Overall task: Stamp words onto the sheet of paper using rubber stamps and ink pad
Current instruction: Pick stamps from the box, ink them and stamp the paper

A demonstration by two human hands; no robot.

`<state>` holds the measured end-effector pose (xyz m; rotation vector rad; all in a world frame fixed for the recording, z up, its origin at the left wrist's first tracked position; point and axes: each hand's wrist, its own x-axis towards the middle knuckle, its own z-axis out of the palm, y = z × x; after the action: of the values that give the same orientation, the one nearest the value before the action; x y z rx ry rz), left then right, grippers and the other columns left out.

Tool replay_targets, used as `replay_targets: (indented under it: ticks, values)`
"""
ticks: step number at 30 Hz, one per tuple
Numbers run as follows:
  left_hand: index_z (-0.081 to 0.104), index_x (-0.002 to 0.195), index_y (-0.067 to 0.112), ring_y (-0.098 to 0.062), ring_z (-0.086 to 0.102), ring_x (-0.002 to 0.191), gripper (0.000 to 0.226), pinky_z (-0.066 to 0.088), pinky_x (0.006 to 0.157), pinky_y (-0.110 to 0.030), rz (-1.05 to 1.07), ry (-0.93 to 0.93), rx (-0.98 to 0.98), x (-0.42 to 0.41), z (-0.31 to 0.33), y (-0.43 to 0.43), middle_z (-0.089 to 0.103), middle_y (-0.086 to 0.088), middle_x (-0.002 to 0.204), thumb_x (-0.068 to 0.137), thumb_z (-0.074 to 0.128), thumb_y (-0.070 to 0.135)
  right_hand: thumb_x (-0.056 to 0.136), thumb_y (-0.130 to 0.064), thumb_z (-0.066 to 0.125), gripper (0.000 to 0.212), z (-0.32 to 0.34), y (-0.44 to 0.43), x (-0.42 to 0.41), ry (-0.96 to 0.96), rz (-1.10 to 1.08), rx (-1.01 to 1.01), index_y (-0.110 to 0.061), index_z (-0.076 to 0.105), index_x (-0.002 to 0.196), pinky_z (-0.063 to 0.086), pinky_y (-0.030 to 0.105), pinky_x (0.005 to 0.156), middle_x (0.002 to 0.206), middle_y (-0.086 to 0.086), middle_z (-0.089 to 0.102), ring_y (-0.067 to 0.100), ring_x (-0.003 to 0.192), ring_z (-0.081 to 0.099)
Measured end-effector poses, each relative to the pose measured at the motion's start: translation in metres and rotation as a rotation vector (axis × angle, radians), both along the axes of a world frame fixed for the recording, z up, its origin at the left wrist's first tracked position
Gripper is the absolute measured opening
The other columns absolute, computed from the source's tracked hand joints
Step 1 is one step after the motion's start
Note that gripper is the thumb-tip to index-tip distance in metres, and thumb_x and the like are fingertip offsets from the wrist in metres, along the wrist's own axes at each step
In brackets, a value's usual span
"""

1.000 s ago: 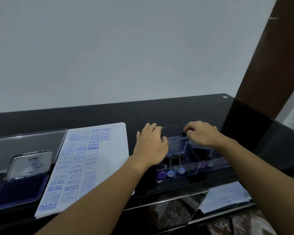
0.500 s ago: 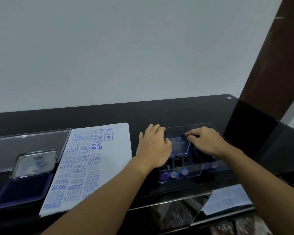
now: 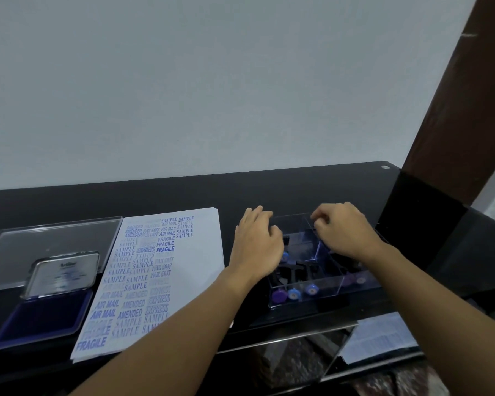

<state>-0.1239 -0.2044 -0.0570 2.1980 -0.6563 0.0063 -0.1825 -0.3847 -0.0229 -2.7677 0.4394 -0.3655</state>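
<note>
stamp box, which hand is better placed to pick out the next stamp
Likely the right hand: its curled fingers hang over the middle of the clear stamp box, above the stamps. The left hand rests on the box's left wall, seemingly steadying it.

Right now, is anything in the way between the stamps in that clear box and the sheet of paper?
Only the left hand, resting at the clear box's left side, sits between the stamps and the sheet of paper.

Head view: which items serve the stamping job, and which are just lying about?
For the job: sheet of paper, ink pad, clear box, rubber stamps inside it.
Lying about: clear lid behind the ink pad, printed leaflet at lower right.
</note>
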Motion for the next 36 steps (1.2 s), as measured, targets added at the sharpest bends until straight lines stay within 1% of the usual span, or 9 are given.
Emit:
replay_targets:
  ticks: [2,5,7,10,14,18,25,31,36]
  values:
    - [0.041,0.148,0.017,-0.011,0.011,0.151,0.046,0.013,0.122,-0.032,0.063,0.050,-0.104,0.001,0.000,0.005,0.028,0.003,0.160,0.102,0.035,0.022,0.095,-0.022,0.047,0.023,0.009,0.013,0.005,-0.035,0.035,0.000,-0.028,0.069,0.098,0.047,0.045,0.097,0.089,-0.011,0.065,0.020,0.110,0.052]
    - [0.043,0.147,0.017,-0.011,0.019,0.149,0.045,0.018,0.122,-0.033,0.080,0.068,-0.106,0.004,-0.002,0.016,0.033,0.003,0.158,0.102,0.035,0.019,0.092,-0.024,0.048,0.022,0.016,0.032,0.012,0.062,0.133,0.018,-0.031,0.068,0.091,0.051,0.043,0.092,0.088,-0.010,0.067,0.022,0.102,0.058]
    - [0.043,0.146,0.017,-0.012,0.026,0.146,0.046,0.024,0.120,-0.036,0.070,0.056,-0.072,0.005,-0.003,0.023,0.036,0.003,0.156,0.101,0.036,0.019,0.093,-0.027,0.047,0.024,0.018,0.045,0.015,0.183,0.189,-0.017,-0.032,0.069,0.096,0.050,0.042,0.091,0.097,-0.008,0.069,0.022,0.100,0.060]
    - [0.042,0.147,0.016,-0.012,0.027,0.145,0.046,0.026,0.119,-0.036,0.045,0.011,-0.006,0.005,-0.004,0.030,0.037,0.002,0.156,0.102,0.037,0.021,0.098,-0.035,0.041,0.027,0.016,0.063,0.019,0.337,0.233,-0.142,-0.035,0.067,0.107,0.040,0.043,0.093,0.116,-0.004,0.066,0.026,0.112,0.056]
    - [0.038,0.150,0.017,-0.014,0.028,0.145,0.047,0.026,0.119,-0.036,0.013,-0.036,0.054,0.002,-0.008,0.035,0.038,0.002,0.155,0.105,0.034,0.029,0.100,-0.037,0.034,0.023,0.013,0.073,0.023,0.435,0.221,-0.185,-0.037,0.057,0.100,0.031,0.047,0.089,0.129,0.003,0.062,0.031,0.120,0.052]
    - [0.034,0.152,0.019,-0.012,0.029,0.145,0.049,0.026,0.118,-0.031,0.002,-0.021,0.078,0.001,-0.007,0.038,0.036,0.004,0.157,0.105,0.032,0.032,0.100,-0.036,0.033,0.034,0.011,0.073,0.023,0.441,0.201,-0.170,-0.033,0.063,0.114,0.030,0.045,0.086,0.127,0.005,0.063,0.030,0.118,0.053]
    - [0.025,0.156,0.020,-0.014,0.024,0.147,0.055,0.024,0.119,-0.034,-0.020,0.046,0.072,-0.003,-0.001,0.042,0.028,0.003,0.161,0.104,0.032,0.037,0.100,-0.038,0.034,0.034,0.009,0.072,0.020,0.399,0.170,-0.138,-0.030,0.062,0.119,0.030,0.043,0.087,0.124,0.004,0.064,0.028,0.113,0.054]
    - [0.022,0.156,0.021,-0.013,0.022,0.148,0.057,0.021,0.118,-0.034,0.000,0.056,0.062,-0.006,0.010,0.059,0.024,0.004,0.162,0.103,0.033,0.039,0.092,-0.048,0.051,0.018,0.012,0.069,0.017,0.297,0.126,0.006,-0.031,0.055,0.097,0.045,0.042,0.090,0.102,-0.006,0.063,0.019,0.099,0.057]
    - [0.023,0.156,0.022,-0.014,0.022,0.148,0.055,0.022,0.118,-0.035,0.025,0.050,0.047,-0.008,0.023,0.081,0.025,0.005,0.162,0.104,0.033,0.037,0.095,-0.032,0.052,0.007,0.023,0.073,0.012,0.202,0.123,0.049,-0.026,0.054,0.096,0.051,0.041,0.084,0.097,-0.004,0.061,0.020,0.090,0.058]
